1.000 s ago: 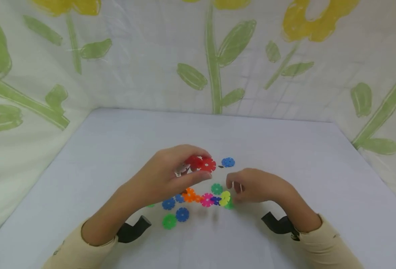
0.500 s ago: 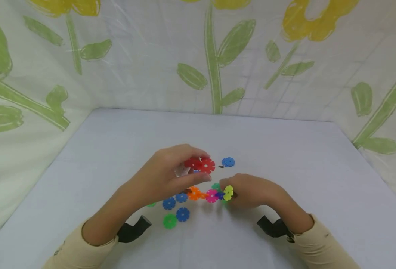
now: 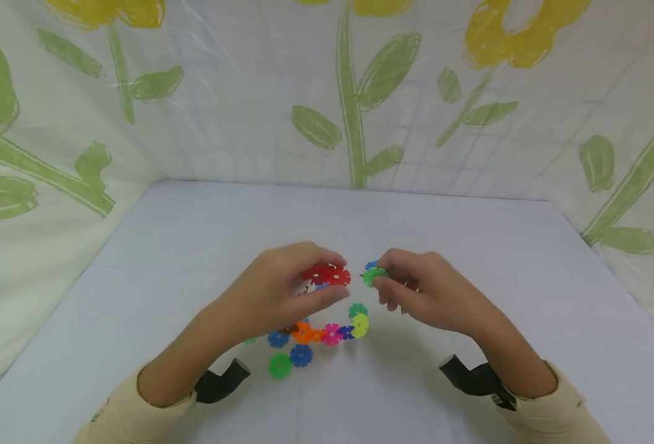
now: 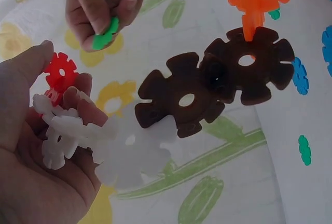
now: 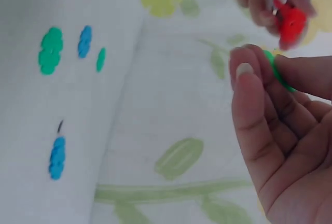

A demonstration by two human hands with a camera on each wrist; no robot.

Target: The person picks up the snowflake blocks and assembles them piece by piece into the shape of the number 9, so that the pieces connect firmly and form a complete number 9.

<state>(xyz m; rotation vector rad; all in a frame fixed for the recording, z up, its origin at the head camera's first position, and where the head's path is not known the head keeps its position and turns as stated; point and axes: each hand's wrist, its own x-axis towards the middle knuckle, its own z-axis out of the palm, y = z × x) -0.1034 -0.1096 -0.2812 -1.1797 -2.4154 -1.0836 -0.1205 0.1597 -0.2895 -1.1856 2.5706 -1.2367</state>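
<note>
The right hand (image 3: 424, 293) is now lifted off the worktop (image 3: 471, 246) and pinches a green snowflake disc (image 3: 372, 276) between thumb and fingertips, edge toward the left hand. Half a second earlier that hand lay low on the worktop beside the yellow disc (image 3: 360, 324) at the end of the flat chain; it has since risen and moved away from the person, level with the other hand. The chain of joined discs (image 3: 327, 333), orange, pink, dark blue and yellow, lies on the worktop below the hands and has slid slightly left. The left hand (image 3: 274, 296) has barely shifted: it grips a built cluster of discs, with a red disc (image 3: 329, 274) at the front, white ones in the palm and brown ones (image 4: 212, 86) hanging beneath. The green disc sits just beside the red one, not touching. A blue disc (image 3: 301, 355) and a green disc (image 3: 279, 366) lie loose near the left wrist.
</note>
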